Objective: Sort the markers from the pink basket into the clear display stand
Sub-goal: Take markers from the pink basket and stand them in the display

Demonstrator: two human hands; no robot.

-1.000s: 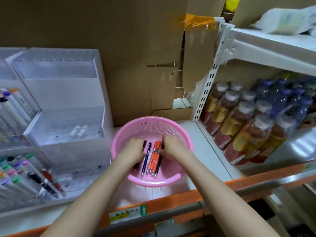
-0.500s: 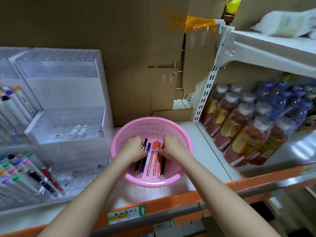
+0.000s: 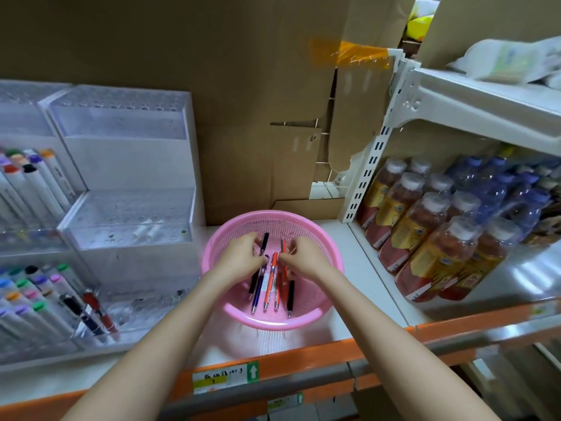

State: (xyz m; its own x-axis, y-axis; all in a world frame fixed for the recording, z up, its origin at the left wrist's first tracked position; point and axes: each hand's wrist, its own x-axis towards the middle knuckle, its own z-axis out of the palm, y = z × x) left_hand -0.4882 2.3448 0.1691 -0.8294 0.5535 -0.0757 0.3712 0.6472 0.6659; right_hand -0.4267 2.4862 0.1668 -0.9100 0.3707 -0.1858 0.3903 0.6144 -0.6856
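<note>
A round pink basket (image 3: 326, 238) sits on the white shelf near its front edge. Several markers (image 3: 270, 284) lie side by side in it, orange, dark blue and black, tips toward me. Both hands are inside the basket. My left hand (image 3: 239, 258) pinches a black marker (image 3: 264, 242) at its far end. My right hand (image 3: 299, 258) pinches an orange marker (image 3: 284, 253). The clear stepped display stand (image 3: 127, 189) is to the left of the basket; its lowest tier holds a few dark and red markers (image 3: 91, 314).
A second clear stand (image 3: 24, 226) at the far left is full of white colour-capped markers. Brown cardboard forms the back wall. To the right, a white shelf upright (image 3: 368, 165) and rows of bottles (image 3: 425, 232). An orange rail (image 3: 303, 364) edges the shelf front.
Both hands have shifted a little farther back in the basket and their fingers have closed on single markers, the left lifting a black one's end, the right an orange one's.
</note>
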